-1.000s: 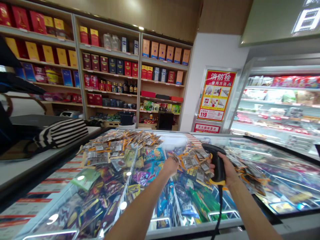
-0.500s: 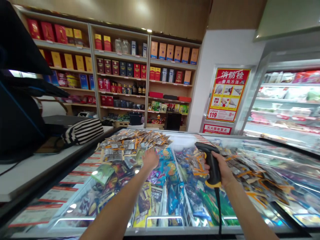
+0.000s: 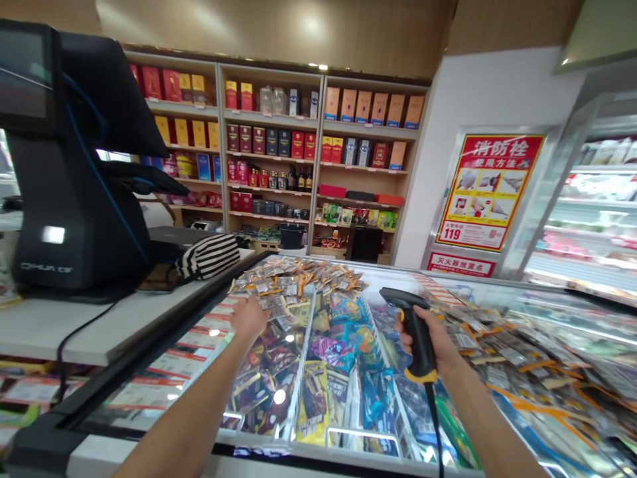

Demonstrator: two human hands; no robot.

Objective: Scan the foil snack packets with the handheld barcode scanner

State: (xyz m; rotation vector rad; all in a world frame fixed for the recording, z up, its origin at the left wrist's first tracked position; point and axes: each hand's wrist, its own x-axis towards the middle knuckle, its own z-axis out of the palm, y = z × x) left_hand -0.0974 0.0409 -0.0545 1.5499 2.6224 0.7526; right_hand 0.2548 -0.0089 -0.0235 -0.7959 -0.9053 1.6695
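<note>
In the head view my right hand (image 3: 440, 342) is closed around the grip of a black and yellow barcode scanner (image 3: 418, 332), whose head points left and whose cord hangs down. It is held above the glass top of a chest freezer, beside a spread of small clear packets with orange edges (image 3: 517, 345). My left hand (image 3: 249, 317) is at the near left edge of a second pile of such packets (image 3: 298, 275). Its fingers are blurred and partly hidden, so whether it grips a packet is unclear.
Bagged frozen goods (image 3: 343, 352) lie under the glass in divided baskets. On the left, a black checkout terminal (image 3: 79, 199) and a striped pouch (image 3: 212, 257) stand on a white counter (image 3: 119, 325). Behind are shelves of boxes (image 3: 271, 143) and a red wall sign (image 3: 490, 189).
The view has swung left. My left hand has moved left to the packet pile's near edge. Packets seen at my right hand's fingers before are gone from there; the scanner is still held.
</note>
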